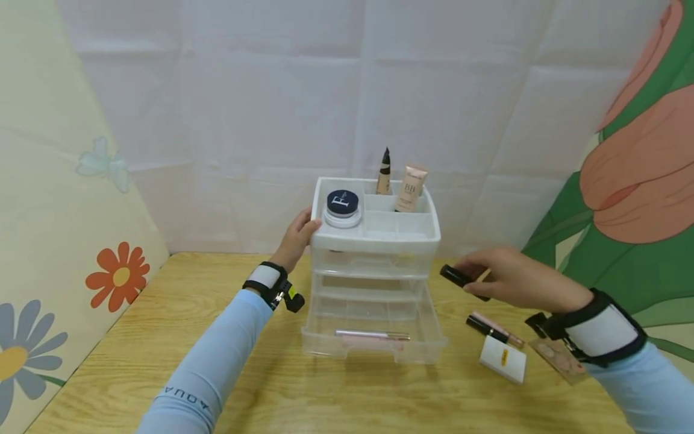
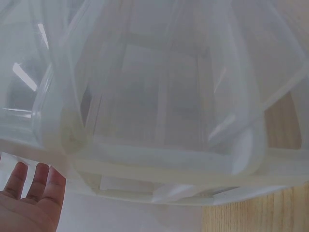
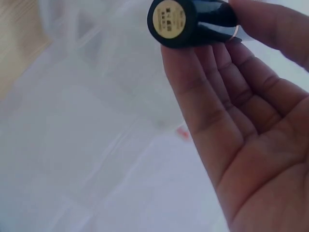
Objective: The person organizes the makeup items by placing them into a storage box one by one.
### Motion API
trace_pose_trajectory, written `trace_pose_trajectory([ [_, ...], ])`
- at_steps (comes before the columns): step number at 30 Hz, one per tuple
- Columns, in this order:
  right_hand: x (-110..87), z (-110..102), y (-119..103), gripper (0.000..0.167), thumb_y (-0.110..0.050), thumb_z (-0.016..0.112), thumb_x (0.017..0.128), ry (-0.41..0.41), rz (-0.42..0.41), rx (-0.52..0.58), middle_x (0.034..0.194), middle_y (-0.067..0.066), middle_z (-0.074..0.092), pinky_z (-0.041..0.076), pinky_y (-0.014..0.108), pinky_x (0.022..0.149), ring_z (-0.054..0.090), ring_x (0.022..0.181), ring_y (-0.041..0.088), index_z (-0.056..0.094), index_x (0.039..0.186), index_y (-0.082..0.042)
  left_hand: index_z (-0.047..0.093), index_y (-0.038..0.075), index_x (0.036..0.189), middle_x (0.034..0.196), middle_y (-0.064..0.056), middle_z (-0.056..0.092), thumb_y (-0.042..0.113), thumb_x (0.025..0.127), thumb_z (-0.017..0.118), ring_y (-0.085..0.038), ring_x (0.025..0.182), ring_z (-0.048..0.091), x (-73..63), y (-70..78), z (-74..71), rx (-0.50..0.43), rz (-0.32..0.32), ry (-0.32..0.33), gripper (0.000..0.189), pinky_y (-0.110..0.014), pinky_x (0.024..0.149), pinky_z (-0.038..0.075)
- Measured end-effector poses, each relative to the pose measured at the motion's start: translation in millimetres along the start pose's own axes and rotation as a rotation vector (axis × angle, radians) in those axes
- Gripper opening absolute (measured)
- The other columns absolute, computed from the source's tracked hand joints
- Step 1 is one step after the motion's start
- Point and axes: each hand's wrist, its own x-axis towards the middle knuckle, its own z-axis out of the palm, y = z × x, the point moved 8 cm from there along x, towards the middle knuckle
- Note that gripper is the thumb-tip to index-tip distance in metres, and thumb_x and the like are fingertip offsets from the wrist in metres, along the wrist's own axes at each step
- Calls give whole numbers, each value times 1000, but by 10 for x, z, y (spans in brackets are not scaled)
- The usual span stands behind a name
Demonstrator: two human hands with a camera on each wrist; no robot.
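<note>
A black cosmetic tube is pinched between the thumb and fingers of my right hand, above the table to the right of the drawer organizer. The right wrist view shows a round label on the end of the tube. My left hand rests against the upper left side of the white drawer organizer, its fingers fairly straight in the left wrist view. The lower clear drawer is pulled out, with a slim pink pen-like item lying in it.
On the organizer's top sit a dark-lidded round compact, a BB cream tube and a black-tipped beige tube. On the table at right lie a white box, a black tube, a pink tube and a flat palette.
</note>
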Motion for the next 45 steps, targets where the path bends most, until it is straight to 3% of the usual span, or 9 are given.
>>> trace_pose_trajectory([
  [8, 185, 110, -475, 32, -19, 71, 89, -51, -122, -56, 108, -3, 66, 53, 28, 69, 63, 91, 13, 66, 120, -11, 30, 3, 151, 146, -19, 41, 25, 99, 44, -33, 125, 45, -27, 43, 32, -1, -19, -14, 58, -48, 101, 40],
  [14, 349, 250, -639, 20, -18, 70, 90, -125, -186, -42, 100, -10, 66, 53, 28, 71, 63, 88, 5, 68, 110, -19, 30, 5, 151, 145, -18, 42, 29, 97, 45, -32, 124, 45, -17, 43, 41, 5, -19, -15, 61, -48, 101, 41],
  [20, 577, 394, -771, 17, -11, 71, 88, -176, -245, -47, 92, -11, 65, 53, 26, 69, 61, 83, 5, 69, 104, -16, 30, 4, 151, 145, -19, 42, 28, 97, 45, -32, 124, 46, 19, 12, 25, 4, -7, -10, 61, -48, 101, 41],
  [27, 876, 581, -891, 21, -12, 76, 84, -244, -228, -118, 88, -12, 64, 52, 29, 75, 59, 80, 5, 70, 103, -14, 31, 5, 151, 145, -18, 42, 28, 96, 45, -31, 125, 45, -1, 8, 22, -5, -14, -3, 61, -48, 101, 40],
  [34, 1117, 797, -906, 19, -10, 77, 81, -333, -198, -182, 85, -10, 64, 51, 30, 73, 59, 78, 7, 71, 99, -14, 31, 3, 150, 145, -20, 42, 27, 97, 45, -33, 125, 45, 4, 0, 22, -12, -1, -7, 60, -48, 102, 40],
  [40, 1255, 984, -887, 14, -8, 78, 79, -397, -168, -223, 78, -10, 62, 51, 29, 69, 57, 72, 8, 71, 89, -16, 31, 3, 150, 145, -20, 42, 25, 97, 45, -32, 124, 46, 3, 9, 12, -24, -1, 1, 60, -47, 101, 40],
  [45, 1303, 1115, -854, 15, -8, 79, 78, -413, -146, -258, 82, -8, 64, 52, 30, 73, 59, 77, 9, 71, 90, -14, 31, 3, 150, 144, -20, 42, 25, 97, 45, -32, 122, 47, 5, 12, 10, -23, -1, 4, 59, -47, 100, 42],
])
